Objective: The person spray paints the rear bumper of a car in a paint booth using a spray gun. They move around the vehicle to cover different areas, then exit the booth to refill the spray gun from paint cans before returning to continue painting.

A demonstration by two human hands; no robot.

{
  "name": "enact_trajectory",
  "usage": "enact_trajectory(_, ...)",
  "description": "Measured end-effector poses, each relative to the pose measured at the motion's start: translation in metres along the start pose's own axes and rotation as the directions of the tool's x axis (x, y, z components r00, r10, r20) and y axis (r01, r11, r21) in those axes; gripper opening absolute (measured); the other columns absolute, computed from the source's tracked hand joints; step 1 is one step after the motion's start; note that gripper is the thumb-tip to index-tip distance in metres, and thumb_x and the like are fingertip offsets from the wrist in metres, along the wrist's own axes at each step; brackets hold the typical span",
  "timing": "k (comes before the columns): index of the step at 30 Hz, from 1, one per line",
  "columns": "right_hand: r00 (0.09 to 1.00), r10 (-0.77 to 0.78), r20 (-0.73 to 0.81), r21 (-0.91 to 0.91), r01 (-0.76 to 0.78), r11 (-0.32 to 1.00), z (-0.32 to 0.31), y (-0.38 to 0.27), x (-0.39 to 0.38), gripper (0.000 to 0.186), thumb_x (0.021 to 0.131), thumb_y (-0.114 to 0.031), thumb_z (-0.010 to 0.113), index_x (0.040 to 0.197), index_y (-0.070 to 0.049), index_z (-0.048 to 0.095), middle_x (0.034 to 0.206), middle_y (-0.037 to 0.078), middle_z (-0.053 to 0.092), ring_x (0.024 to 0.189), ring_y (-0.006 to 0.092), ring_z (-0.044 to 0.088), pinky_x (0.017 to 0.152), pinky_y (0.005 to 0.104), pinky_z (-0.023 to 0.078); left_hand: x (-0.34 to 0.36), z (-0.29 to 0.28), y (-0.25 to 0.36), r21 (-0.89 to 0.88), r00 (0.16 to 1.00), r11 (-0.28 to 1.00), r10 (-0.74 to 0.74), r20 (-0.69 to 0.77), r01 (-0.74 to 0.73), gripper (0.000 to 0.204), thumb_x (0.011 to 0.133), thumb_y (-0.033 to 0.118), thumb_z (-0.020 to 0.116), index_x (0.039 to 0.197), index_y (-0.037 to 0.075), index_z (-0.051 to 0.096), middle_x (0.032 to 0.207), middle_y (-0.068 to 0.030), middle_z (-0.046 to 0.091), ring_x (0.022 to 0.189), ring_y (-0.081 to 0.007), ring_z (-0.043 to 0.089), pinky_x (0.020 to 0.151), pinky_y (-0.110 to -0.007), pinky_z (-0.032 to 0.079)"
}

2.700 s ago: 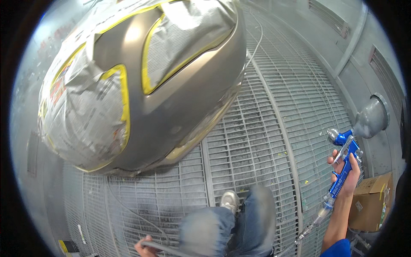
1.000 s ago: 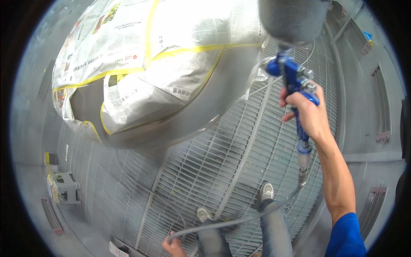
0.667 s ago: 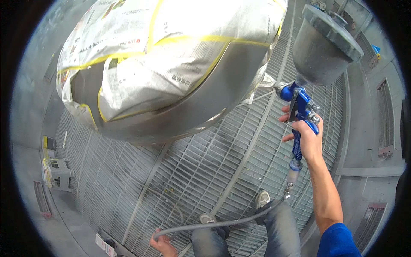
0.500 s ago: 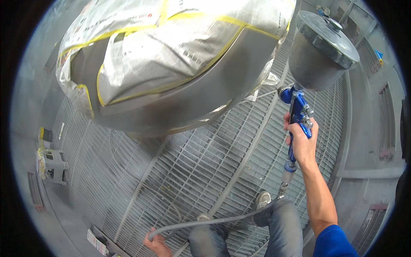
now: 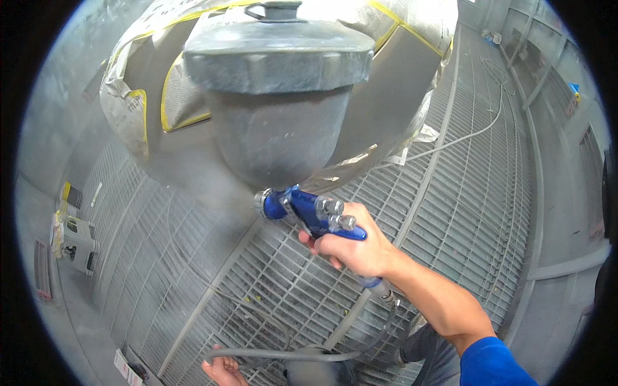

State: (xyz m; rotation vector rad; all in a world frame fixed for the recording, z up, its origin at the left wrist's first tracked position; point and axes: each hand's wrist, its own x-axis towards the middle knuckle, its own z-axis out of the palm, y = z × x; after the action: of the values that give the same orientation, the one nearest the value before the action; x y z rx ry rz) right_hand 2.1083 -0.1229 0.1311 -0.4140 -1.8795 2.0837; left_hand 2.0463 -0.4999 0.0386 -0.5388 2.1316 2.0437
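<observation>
My right hand (image 5: 354,248) grips a blue spray gun (image 5: 306,209) whose large grey paint cup (image 5: 277,96) fills the upper middle of the view. The nozzle points left at a grey car body panel (image 5: 193,167) masked with paper and yellow tape (image 5: 138,109). A grey mist hangs in front of the nozzle. My left hand (image 5: 222,370), at the lower edge, holds the grey air hose (image 5: 283,354) that runs to the gun's base. My legs stand below on the metal floor grate (image 5: 450,212).
A thin hose (image 5: 476,128) lies across the grate toward the far wall. At the left wall stand a small white stand (image 5: 74,235) and a yellow-marked item. Grey booth walls (image 5: 566,193) close in on the right.
My right hand has swung the spray gun from the right side in toward the middle and closer to my head, so its cup looms large. Mist shows at the nozzle.
</observation>
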Motion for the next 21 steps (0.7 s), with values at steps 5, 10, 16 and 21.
enact_trajectory(5,0.944,0.005,-0.33,-0.067,-0.029,0.997,-0.042,0.033,-0.034,0.037,0.077,-0.008,0.062,0.112,0.002,0.066,0.084,0.003,0.067,0.065,0.01,0.06,0.054,0.0248,0.05,0.02,0.006,-0.037,-0.001,0.993,0.998,-0.066,0.096,0.067,0.008,0.1,0.013,0.054,0.098,0.007,0.049,0.074,0.0003,0.045,0.061,-0.0112,0.039,0.057,-0.031,0.034)
enact_trajectory(10,0.749,-0.208,-0.629,-0.107,0.181,0.978,-0.086,0.061,-0.066,0.025,0.075,-0.005,0.056,0.097,0.003,0.067,0.09,0.009,0.067,0.074,0.0159,0.064,0.054,0.0297,0.057,0.043,0.009,-0.074,0.023,0.968,1.0,-0.007,0.249,0.001,0.012,0.102,0.016,0.053,0.11,0.007,0.05,0.086,-0.0021,0.051,0.072,-0.0132,0.046,0.068,-0.035,0.04)
enact_trajectory(16,0.443,-0.36,-0.821,-0.277,0.242,0.93,-0.098,0.131,-0.077,0.033,0.082,-0.002,0.051,0.113,0.005,0.06,0.106,0.013,0.066,0.093,0.0216,0.067,0.061,0.0347,0.063,0.084,-0.016,-0.104,-0.088,0.808,0.995,0.007,0.589,0.055,0.02,0.1,0.012,0.053,0.119,0.005,0.053,0.097,-0.0042,0.058,0.083,-0.0162,0.055,0.076,-0.035,0.046)
enact_trajectory(21,0.46,-0.327,-0.825,-0.162,0.363,0.918,-0.088,0.196,-0.058,0.034,0.079,-0.003,0.05,0.111,0.006,0.061,0.102,0.015,0.066,0.088,0.0219,0.067,0.059,0.0356,0.063,0.064,-0.001,-0.098,-0.078,0.937,0.997,0.009,0.349,0.019,0.014,0.098,0.01,0.053,0.11,0.004,0.059,0.085,-0.002,0.057,0.072,-0.014,0.053,0.063,-0.031,0.043)
